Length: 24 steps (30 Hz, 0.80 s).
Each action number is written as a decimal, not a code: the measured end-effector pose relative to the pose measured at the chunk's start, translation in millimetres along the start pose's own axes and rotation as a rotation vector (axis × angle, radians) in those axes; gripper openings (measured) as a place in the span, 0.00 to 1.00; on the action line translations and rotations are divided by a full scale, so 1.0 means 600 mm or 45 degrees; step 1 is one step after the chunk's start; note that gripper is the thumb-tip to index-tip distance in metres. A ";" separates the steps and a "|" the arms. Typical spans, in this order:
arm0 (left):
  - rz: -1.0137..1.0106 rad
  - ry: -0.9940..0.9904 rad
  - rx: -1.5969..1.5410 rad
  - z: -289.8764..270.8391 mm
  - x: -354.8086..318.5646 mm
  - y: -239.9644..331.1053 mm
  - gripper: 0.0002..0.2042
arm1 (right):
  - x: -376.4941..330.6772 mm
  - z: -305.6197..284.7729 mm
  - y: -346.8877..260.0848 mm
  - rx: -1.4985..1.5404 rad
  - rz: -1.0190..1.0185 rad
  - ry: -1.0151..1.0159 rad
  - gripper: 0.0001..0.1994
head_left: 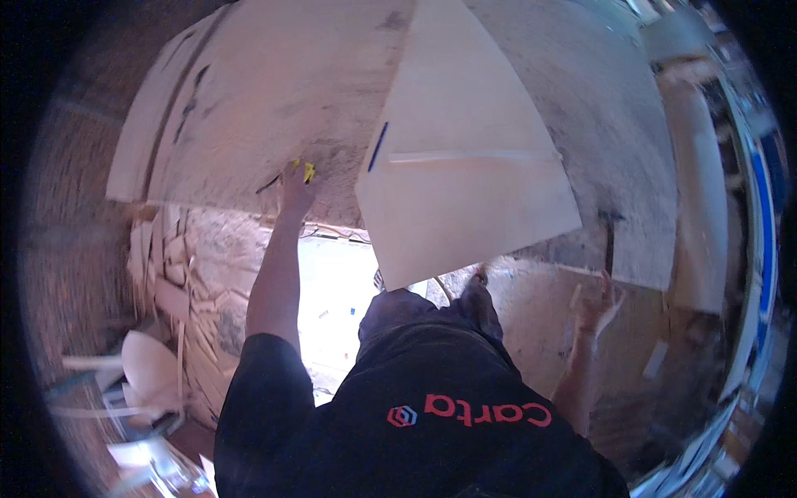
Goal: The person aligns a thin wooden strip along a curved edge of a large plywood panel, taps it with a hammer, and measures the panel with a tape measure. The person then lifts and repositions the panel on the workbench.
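Note:
At the table's near left edge, my left hand (296,192) is closed around a small yellow tape measure (309,172), with a thin dark piece (267,184) beside the fingers. My right hand (599,309) is off the table's near right edge, fingers apart, close to the handle end of a hammer (610,236) lying on the table. Whether a fingertip touches that handle I cannot tell. Between my hands a large pale tapered panel (473,207) lies over the tabletop and juts past its near edge. A blue pen (378,147) and a narrow pale strip (469,156) rest on it.
The worn wooden table (274,91) spans the far side. Wood offcuts (195,303) are heaped at the lower left, beside a rounded pale piece (149,367). A long pale sheet (697,199) stands along the right. Bright light falls on the floor (332,290) below.

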State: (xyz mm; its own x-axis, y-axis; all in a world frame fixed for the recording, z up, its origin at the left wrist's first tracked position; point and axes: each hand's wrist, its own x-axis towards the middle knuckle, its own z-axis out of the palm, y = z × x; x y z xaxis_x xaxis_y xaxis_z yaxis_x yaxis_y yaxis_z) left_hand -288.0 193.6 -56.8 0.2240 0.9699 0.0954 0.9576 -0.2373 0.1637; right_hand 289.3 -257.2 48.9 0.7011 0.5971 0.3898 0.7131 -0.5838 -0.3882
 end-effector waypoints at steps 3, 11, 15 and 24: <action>0.146 0.053 -0.046 0.020 0.019 -0.023 0.32 | -0.090 0.011 -0.051 -0.062 0.078 0.018 0.13; 0.238 -0.022 -0.475 -0.087 -0.004 0.017 0.26 | -0.149 0.020 -0.307 0.249 -0.131 -0.238 0.11; -0.139 -0.546 -1.024 -0.180 -0.105 0.103 0.21 | -0.129 0.052 -0.440 0.739 -0.072 -0.582 0.10; 0.108 -0.741 -1.044 -0.264 -0.261 0.288 0.18 | -0.120 0.136 -0.536 1.233 0.326 -1.921 0.14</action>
State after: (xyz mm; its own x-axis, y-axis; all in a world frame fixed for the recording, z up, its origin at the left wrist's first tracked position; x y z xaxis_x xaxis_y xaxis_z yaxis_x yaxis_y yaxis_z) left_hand -186.4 -8.3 112.3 0.5491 0.7720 -0.3202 0.5634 -0.0589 0.8241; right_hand 9.5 -67.7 77.8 -0.2175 0.8079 -0.5477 -0.0414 -0.5682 -0.8218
